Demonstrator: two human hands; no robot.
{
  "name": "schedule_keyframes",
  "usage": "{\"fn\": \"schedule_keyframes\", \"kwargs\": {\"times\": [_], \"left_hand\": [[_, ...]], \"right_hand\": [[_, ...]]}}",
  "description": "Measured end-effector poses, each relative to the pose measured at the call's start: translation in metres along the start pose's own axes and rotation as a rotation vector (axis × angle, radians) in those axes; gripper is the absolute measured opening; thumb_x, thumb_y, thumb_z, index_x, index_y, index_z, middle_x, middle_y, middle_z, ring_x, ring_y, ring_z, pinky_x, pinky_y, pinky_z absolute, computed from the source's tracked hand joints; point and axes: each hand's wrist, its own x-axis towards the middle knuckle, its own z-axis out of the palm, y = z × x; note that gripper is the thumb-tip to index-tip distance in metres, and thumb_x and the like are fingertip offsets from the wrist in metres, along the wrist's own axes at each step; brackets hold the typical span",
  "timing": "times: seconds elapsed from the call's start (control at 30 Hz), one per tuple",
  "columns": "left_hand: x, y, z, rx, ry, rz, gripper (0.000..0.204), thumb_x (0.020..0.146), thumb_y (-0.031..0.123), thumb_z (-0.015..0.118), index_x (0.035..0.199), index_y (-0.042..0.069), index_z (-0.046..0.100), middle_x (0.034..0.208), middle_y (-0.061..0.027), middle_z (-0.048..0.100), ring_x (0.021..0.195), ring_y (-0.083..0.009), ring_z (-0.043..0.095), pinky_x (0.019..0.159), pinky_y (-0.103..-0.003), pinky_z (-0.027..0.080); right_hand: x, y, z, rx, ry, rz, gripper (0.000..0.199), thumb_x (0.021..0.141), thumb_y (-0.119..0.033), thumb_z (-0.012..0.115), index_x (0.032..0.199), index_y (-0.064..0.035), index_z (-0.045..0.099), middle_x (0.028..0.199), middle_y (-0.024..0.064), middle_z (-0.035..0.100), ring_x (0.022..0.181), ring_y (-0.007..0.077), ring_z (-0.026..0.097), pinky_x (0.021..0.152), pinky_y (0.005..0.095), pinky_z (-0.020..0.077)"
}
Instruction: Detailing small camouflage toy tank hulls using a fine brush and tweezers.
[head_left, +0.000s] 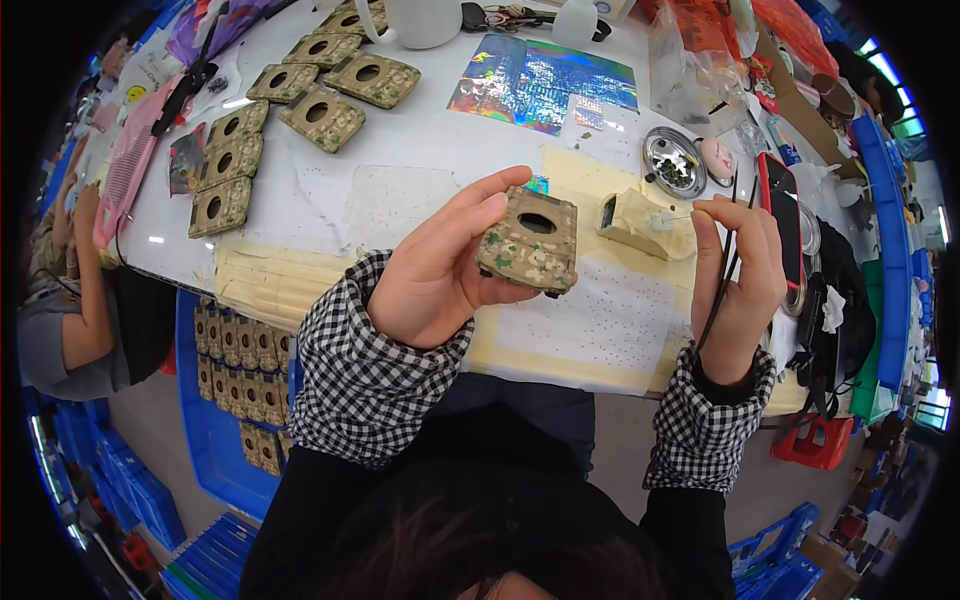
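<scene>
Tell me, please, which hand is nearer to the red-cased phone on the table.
Right. The right hand is just left of the red-cased phone; the left hand is much farther left, holding a camouflage-patterned piece.

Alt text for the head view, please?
A person's left hand holds a boxy green-and-tan camouflage part with an oval hole; the right hand apparently pinches a thin pale stick. Similar parts lie leftward on the white table.
</scene>
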Motion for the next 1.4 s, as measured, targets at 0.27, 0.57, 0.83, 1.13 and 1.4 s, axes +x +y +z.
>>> {"fn": "schedule_keyframes", "kwargs": {"times": [0.27, 0.57, 0.83, 1.13, 1.4], "left_hand": [[0.0, -0.003, -0.001, -0.012, 0.082, 0.061, 0.053, 0.1, 0.029, 0.033, 0.144, 0.002, 0.023, 0.132, -0.0216, 0.048, 0.104, -0.0387, 0.061, 0.082, -0.033, 0.057], [-0.002, -0.001, -0.002, -0.095, 0.159, 0.122, 0.05, 0.101, 0.028, 0.032, 0.143, 0.003, 0.026, 0.128, -0.0203, 0.052, 0.106, -0.0352, 0.061, 0.074, -0.024, 0.059], [0.0, -0.002, -0.003, -0.129, 0.176, 0.157, 0.049, 0.101, 0.028, 0.033, 0.143, 0.004, 0.027, 0.126, -0.02, 0.054, 0.107, -0.0341, 0.061, 0.076, -0.025, 0.059], [-0.001, 0.0, 0.0, -0.105, 0.191, 0.146, 0.049, 0.101, 0.028, 0.031, 0.143, 0.004, 0.027, 0.126, -0.0198, 0.054, 0.106, -0.0336, 0.062, 0.074, -0.024, 0.059], [-0.002, -0.001, -0.001, -0.107, 0.187, 0.15, 0.05, 0.101, 0.028, 0.03, 0.144, 0.004, 0.025, 0.127, -0.0204, 0.053, 0.107, -0.0341, 0.061, 0.073, -0.024, 0.06]], "right_hand": [[-0.008, 0.002, -0.006, -0.015, -0.092, 0.002, 0.031, 0.086, -0.02, 0.067, 0.111, -0.0021, 0.064, 0.094, 0.0157, 0.063, 0.088, 0.0287, 0.061, 0.079, 0.034, 0.0466], [-0.041, -0.034, -0.021, 0.626, -0.27, 0.339, 0.075, 0.086, -0.055, 0.059, 0.129, 0.0045, 0.04, 0.101, 0.0182, 0.063, 0.097, 0.0238, 0.062, 0.093, 0.0359, 0.042], [-0.022, -0.031, -0.003, 0.736, -0.522, 0.232, 0.019, 0.077, 0.0, 0.07, 0.096, 0.0024, 0.068, 0.089, 0.0116, 0.067, 0.078, 0.0209, 0.063, 0.072, 0.0286, 0.0479], [-0.031, -0.035, 0.016, 0.816, -0.53, 0.428, 0.01, 0.086, -0.004, 0.066, 0.091, 0.0044, 0.065, 0.083, 0.009, 0.067, 0.076, 0.0123, 0.063, 0.07, 0.023, 0.0498], [-0.03, -0.035, 0.019, 0.766, -0.557, 0.356, 0.01, 0.085, -0.004, 0.067, 0.091, 0.0032, 0.066, 0.079, 0.009, 0.067, 0.071, 0.0133, 0.061, 0.067, 0.0238, 0.0485]]}}
